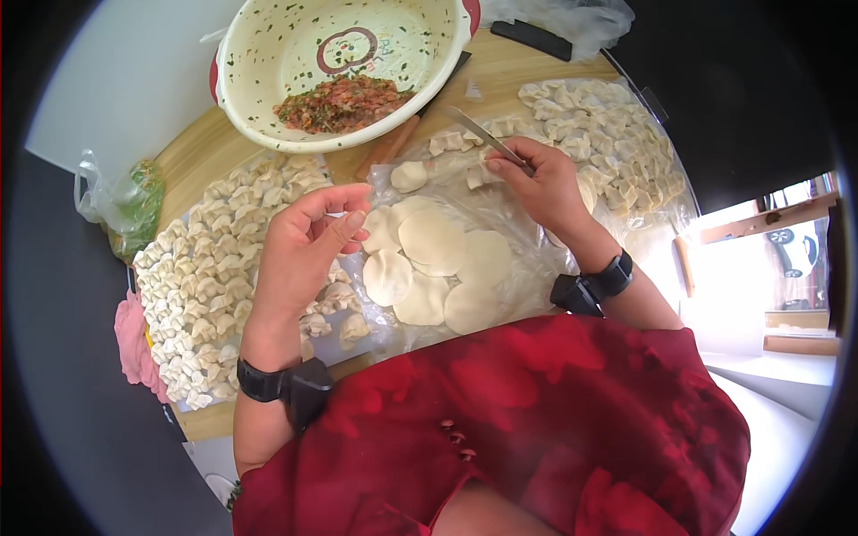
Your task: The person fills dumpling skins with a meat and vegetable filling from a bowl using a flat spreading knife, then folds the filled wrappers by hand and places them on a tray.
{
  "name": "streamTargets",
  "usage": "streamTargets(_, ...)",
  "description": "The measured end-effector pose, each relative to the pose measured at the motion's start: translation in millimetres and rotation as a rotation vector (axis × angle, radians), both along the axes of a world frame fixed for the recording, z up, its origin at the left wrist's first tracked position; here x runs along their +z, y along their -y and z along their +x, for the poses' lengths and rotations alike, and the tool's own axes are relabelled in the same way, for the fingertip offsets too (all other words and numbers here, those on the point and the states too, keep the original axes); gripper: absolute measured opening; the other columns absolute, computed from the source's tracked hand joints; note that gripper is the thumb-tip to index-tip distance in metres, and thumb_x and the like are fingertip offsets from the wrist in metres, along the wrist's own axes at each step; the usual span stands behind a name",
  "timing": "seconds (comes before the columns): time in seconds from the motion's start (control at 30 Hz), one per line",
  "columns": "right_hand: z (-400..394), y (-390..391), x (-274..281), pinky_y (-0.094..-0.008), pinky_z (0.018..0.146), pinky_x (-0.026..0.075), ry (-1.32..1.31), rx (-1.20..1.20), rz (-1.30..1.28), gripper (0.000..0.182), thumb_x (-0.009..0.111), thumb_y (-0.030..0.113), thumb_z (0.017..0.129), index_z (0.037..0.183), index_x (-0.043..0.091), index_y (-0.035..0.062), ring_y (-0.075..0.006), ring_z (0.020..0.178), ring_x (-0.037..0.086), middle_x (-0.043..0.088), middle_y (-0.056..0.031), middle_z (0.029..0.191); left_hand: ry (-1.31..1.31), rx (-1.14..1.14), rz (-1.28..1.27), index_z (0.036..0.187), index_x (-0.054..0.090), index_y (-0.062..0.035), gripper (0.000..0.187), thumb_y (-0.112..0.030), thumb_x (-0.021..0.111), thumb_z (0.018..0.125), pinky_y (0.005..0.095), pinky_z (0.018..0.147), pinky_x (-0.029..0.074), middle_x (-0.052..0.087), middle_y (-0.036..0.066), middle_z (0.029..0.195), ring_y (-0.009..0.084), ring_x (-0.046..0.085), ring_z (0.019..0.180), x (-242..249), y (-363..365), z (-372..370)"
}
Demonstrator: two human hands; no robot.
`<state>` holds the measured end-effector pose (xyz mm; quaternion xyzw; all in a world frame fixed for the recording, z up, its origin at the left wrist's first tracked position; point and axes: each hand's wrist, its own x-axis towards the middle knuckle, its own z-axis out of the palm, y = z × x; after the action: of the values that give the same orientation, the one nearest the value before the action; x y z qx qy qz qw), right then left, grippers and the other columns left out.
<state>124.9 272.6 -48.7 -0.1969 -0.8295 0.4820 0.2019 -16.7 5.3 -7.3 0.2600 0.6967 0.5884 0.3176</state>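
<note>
My right hand (pixel 550 188) grips a thin flat metal spreader (pixel 487 136), its end pointing up and left. Just below the fingers lies a dumpling (pixel 483 176), partly hidden by them. My left hand (pixel 308 246) hovers left of a pile of round dough wrappers (pixel 438 246), fingers curled and thumb apart; nothing shows between them. The wrappers overlap on clear plastic. Above them sits a small lump of dough (pixel 409 177). Chopped meat and green filling (pixel 344 103) lies in the bottom of a large white basin (pixel 253 125) with red handles.
Rows of folded dumplings (pixel 210 286) cover a sheet on the left; more dumplings (pixel 608 134) stand at the right. A plastic bag with greens (pixel 134 210) is at the left edge. A wooden stick (pixel 389 146) and a black object (pixel 531 40) lie near the basin.
</note>
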Motion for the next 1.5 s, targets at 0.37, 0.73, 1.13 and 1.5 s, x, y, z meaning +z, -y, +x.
streamTargets(0.37, -30, 4, -16, -0.0294, 0.065, 0.048, -0.041, 0.064, 0.074, 0.011, 0.063, 0.01, 0.089, 0.097, 0.065, 0.0017, -0.0161, 0.069, 0.059, 0.065, -0.0098, 0.076, 0.0, -0.02, 0.014, 0.121, 0.062, -0.0025, 0.03, -0.014, 0.063, 0.093, 0.0248, 0.075, 0.051, 0.068, 0.005, 0.102, 0.0104, 0.062, 0.082, -3, 6, 2)
streamTargets(0.73, -8, 12, -5, -0.0371, 0.07, 0.05, -0.05, 0.285, 0.352, 0.015, 0.067, 0.008, 0.082, 0.097, 0.067, 0.0046, -0.0284, 0.078, 0.063, 0.065, -0.0112, 0.086, -0.025, -0.048, 0.001, 0.12, 0.062, -0.0021, 0.03, -0.014, 0.063, 0.093, 0.0252, 0.076, 0.05, 0.068, 0.006, 0.102, 0.0097, 0.061, 0.083, -7, 5, 1)
streamTargets(1.13, -30, 50, -14, -0.0397, 0.07, 0.049, -0.063, 0.494, 0.332, 0.016, 0.07, 0.011, 0.077, 0.092, 0.068, 0.0065, -0.03, 0.079, 0.061, 0.06, -0.0121, 0.083, -0.064, -0.003, -0.083, 0.118, 0.063, -0.0029, 0.029, -0.016, 0.064, 0.093, 0.0243, 0.078, 0.051, 0.067, 0.004, 0.1, 0.0083, 0.061, 0.085, -6, 19, 1)
streamTargets(1.5, -34, 57, -8, -0.0386, 0.069, 0.05, -0.047, 0.504, 0.257, 0.012, 0.069, 0.009, 0.077, 0.087, 0.066, 0.0049, -0.0302, 0.078, 0.062, 0.062, -0.0113, 0.086, -0.05, -0.023, -0.046, 0.118, 0.064, -0.0028, 0.028, -0.016, 0.063, 0.093, 0.0237, 0.078, 0.051, 0.067, 0.004, 0.1, 0.0084, 0.062, 0.086, -10, 16, -1)
